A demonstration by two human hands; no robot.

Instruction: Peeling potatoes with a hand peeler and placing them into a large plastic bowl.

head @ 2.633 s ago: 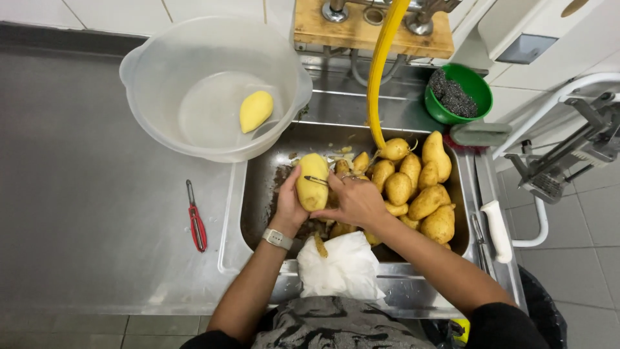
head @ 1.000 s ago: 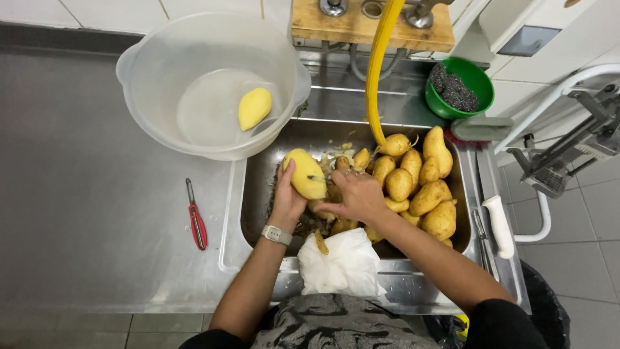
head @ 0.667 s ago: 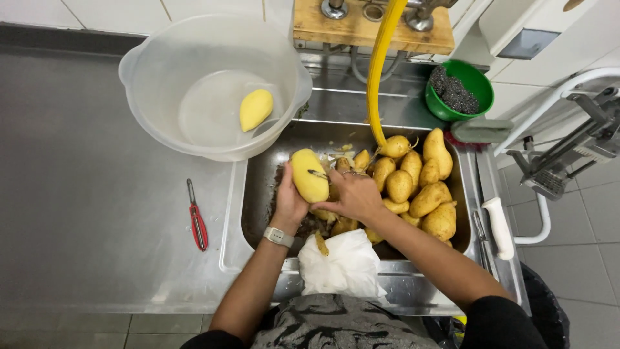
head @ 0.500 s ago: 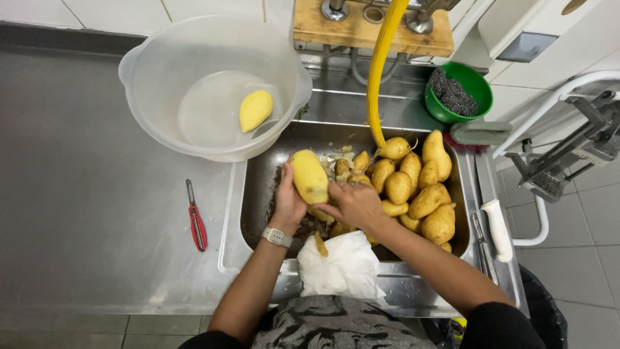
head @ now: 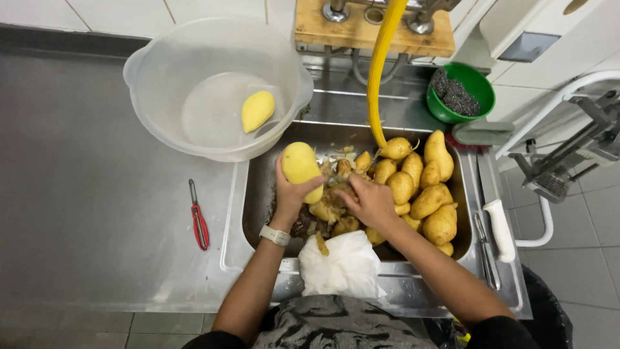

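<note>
Over sink's left edge, left hand [head: 292, 194] fingers clasp peeled potato [head: 301, 169]; right hand [head: 369, 201] half-curled, emptiness unclear. One peeled potato in tub [head: 258, 110]; unpeeled potatoes [head: 423, 187] heaped at sink's right: early stage.

Peeled potato [head: 301, 167]: smooth, pale yellow and oval, fully skinned. It stands nearly upright in the left hand [head: 292, 194], raised over the left end of the sink [head: 257, 194], just below the rim of the clear bowl [head: 213, 84].
Grip: fingers wrap its lower half from below; the top half shows bare.
Unpeeled potatoes [head: 420, 187]: brown-skinned, heaped at the right of the sink.
Right hand [head: 368, 201]: lies palm down on the peelings and potatoes mid-sink.
</note>
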